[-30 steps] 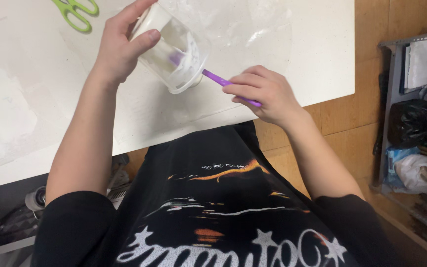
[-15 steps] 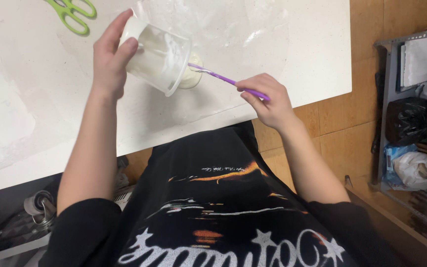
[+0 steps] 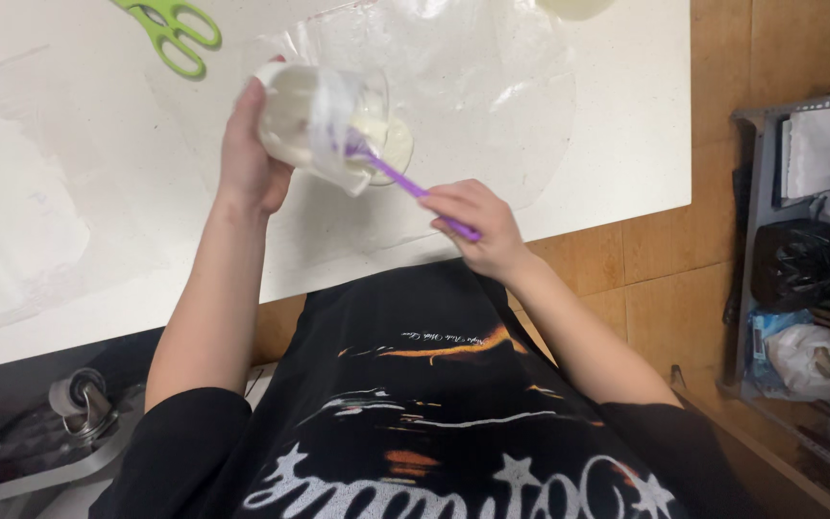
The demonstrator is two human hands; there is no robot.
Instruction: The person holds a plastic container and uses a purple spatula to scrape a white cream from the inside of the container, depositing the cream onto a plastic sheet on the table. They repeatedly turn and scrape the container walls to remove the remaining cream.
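A person's left hand (image 3: 247, 154) grips a tilted clear cup (image 3: 319, 123) while the right hand (image 3: 477, 223) pinches a purple spatula (image 3: 405, 183), best scraping creamy mix slowly downward onto plastic sheet (image 3: 473, 86).

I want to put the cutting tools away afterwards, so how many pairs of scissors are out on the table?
1. The green-handled scissors lie at the table's top-left, beyond the left hand tilting the clear cup. Their blades run out of frame, and more could lie outside the view.
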